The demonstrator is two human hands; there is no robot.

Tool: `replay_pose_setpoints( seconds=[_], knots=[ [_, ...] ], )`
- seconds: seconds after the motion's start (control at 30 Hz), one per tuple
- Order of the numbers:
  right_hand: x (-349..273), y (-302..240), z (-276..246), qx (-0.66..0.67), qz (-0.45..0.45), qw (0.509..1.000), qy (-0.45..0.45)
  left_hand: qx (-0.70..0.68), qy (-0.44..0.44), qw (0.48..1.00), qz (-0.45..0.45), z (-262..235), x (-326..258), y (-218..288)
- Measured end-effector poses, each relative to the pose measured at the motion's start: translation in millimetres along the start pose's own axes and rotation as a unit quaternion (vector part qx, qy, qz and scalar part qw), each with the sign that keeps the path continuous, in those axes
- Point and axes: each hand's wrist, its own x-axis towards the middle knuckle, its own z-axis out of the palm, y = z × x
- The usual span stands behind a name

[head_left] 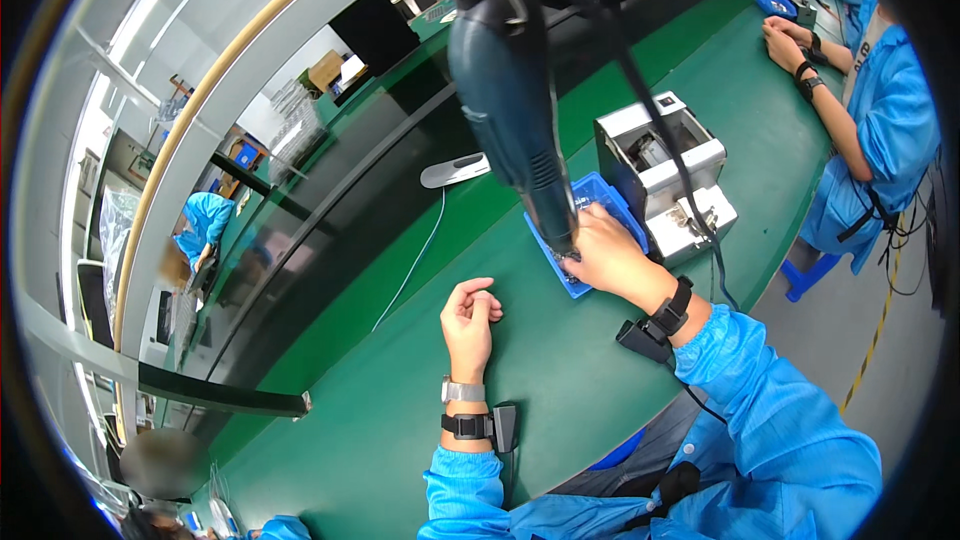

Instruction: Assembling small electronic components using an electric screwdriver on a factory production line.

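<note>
My right hand reaches into a small blue plastic tray with its fingers bent down among small dark parts. What its fingertips pinch, if anything, is hidden. In front of part of the tray hangs a dark electric screwdriver, upright, its lower end close to my right fingers. My left hand lies on the green tabletop left of the tray. Its fingers are curled in with the thumb against them, and the inside of the palm does not show.
A silver metal box fixture with an open top stands right of the tray. The screwdriver's dark cable loops down past it. A white and grey flat device with a thin cord lies farther back. At right sits a co-worker in a blue smock.
</note>
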Motion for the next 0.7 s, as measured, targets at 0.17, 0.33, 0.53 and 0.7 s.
replay_pose_setpoints(
  seconds=[0.17, 0.33, 0.53, 0.7],
  knots=[
    [-1.8, -4.2, -2.7, 0.003, 0.025, 0.999, -0.020, 0.011, 0.011, 1.000, 0.005, -3.1, -1.7, 2.1],
    [-2.1, 5.9, -1.4, 0.034, 0.013, 0.999, 0.006, 0.024, 0.006, 1.000, 0.013, -0.5, -0.9, 0.4],
    [2.8, -1.0, -11.2, 0.103, 0.016, 0.993, 0.059, 0.034, 0.004, 0.999, 0.011, -1.1, -2.7, 0.2],
    [4.9, -3.4, -19.4, 0.143, 0.048, 0.985, 0.083, 0.024, 0.003, 1.000, 0.011, 7.6, -0.9, 0.3]
  ],
)
